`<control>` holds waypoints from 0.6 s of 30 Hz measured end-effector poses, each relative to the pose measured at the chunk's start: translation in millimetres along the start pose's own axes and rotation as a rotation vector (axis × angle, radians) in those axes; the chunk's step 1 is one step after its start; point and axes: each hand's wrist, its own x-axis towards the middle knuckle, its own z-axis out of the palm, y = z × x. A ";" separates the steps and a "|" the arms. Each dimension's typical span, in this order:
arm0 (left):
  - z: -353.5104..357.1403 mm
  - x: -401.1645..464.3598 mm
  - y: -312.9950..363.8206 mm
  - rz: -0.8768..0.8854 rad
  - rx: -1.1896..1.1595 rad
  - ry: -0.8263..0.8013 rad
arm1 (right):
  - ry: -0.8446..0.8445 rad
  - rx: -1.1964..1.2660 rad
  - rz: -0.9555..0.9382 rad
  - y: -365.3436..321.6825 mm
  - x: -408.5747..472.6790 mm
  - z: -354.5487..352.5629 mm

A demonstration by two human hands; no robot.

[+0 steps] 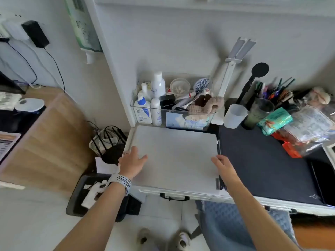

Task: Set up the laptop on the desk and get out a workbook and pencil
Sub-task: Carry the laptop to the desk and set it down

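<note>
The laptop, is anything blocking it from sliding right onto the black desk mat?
Nothing visible does. The closed laptop lies beside the mat, whose near part is bare; the cup and packets sit farther back.

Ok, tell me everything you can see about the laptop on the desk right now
The laptop is a slim, pale silver-grey slab with rounded corners and a matte, metal-looking lid. The lid is closed. It lies flat at the left end of the white desk, its right edge beside the dark desk mat and its far edge just in front of a clear organiser bin. The left hand rests open on its left side, and the right hand touches its right edge.
</note>
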 end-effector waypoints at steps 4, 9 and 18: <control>3.2 20.1 -4.0 -0.057 0.008 -0.011 | 0.077 -0.062 0.091 2.3 19.3 10.1; 1.8 30.3 3.1 -0.051 -0.046 -0.017 | 0.125 -0.101 0.193 0.8 36.3 18.4; 1.3 48.6 2.0 -0.151 -0.059 -0.027 | 0.206 -0.338 0.314 0.5 60.5 31.3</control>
